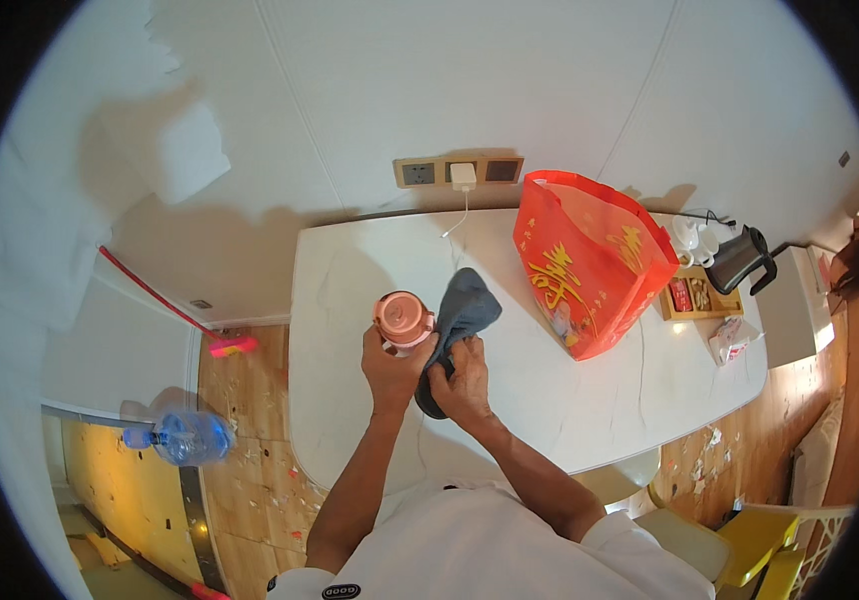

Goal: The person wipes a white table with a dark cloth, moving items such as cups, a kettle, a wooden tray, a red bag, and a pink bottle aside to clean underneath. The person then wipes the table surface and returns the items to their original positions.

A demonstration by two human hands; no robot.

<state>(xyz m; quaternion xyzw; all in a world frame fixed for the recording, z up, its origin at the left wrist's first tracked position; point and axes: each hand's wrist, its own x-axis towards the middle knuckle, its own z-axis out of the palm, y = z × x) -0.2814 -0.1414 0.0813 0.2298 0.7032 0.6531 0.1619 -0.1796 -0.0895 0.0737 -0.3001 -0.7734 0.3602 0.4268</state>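
My left hand [398,375] grips a pink lidded bottle [404,319] above the white marbled table [549,405]. In my right hand [467,382] is a grey-blue cloth [467,304], bunched beside the bottle, with its upper part hanging away from my fingers. Near my right palm a dark part shows under the cloth; whether it belongs to the cloth cannot be told. The two hands are close together, and the cloth meets the bottle's right side. The bottle's lower body is hidden by my left hand.
A red gift bag [587,270] stands on the right of the table. Beyond it are white cups [688,240], a dark electric kettle [737,261] and a wooden tray [726,304]. A white charger [463,177] is plugged into the wall. A large water bottle [193,437] lies left of the table.
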